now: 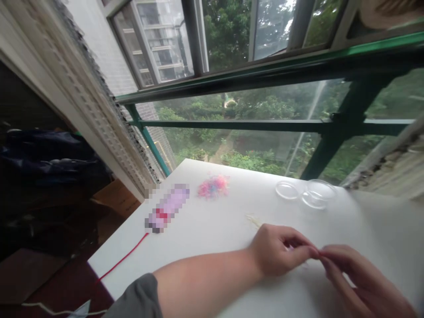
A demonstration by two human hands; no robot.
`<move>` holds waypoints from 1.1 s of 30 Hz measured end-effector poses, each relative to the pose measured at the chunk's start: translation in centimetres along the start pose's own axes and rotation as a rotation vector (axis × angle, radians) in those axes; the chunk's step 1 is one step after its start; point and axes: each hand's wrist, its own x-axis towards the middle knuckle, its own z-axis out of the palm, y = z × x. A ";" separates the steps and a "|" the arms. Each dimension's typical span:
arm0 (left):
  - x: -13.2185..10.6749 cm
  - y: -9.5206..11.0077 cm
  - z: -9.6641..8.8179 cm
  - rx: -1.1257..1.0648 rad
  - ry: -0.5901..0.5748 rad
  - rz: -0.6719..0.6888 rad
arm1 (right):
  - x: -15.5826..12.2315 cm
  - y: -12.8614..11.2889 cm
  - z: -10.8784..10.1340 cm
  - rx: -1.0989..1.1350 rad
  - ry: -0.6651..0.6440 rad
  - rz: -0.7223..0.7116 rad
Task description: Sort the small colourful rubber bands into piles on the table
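Both hands are held low over the right part of the white worktop [205, 229], and their fingertips are brought together at one spot. The thumb and forefinger of the left hand [278, 251] are closed in a pinch, with the other fingers curled under; a bit of something pale is glimpsed inside the curl. The right hand [359, 276] is likewise pinched at the tips, met end to end with the left. What is gripped between them is too small and blurred to be told.

Just beyond the left wrist, a few pale yellowish strands [253, 220] are laid on the worktop, partly covered by the hand in this view. Farther back, near the far edge, a loose heap of small pink, orange and blue pieces [213, 186] is spread. To the right of it, past the hands, three clear round dishes [286, 191] are grouped, two of them overlapped in view.

On the left side, a purple object [174, 203] is obscured by pixelation; from its near end a red cord [123, 260] is led over the worktop's edge. Behind, a green railing [232, 125] is seen.
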 end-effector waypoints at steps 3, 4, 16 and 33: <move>0.0 0.1 -0.2 -0.090 -0.057 -0.031 | 0.1 -0.9 -0.2 -0.020 -0.052 0.075; 0.1 0.0 -0.3 -0.111 -0.070 -0.034 | 0.1 -1.1 -0.2 -0.011 -0.057 0.099; 0.4 -0.5 -0.6 -0.124 -0.029 -0.090 | 0.6 -2.1 0.0 0.120 0.005 0.195; 0.5 -0.2 -0.9 0.042 -0.092 -0.016 | 0.8 -2.9 -0.1 0.077 -0.006 0.142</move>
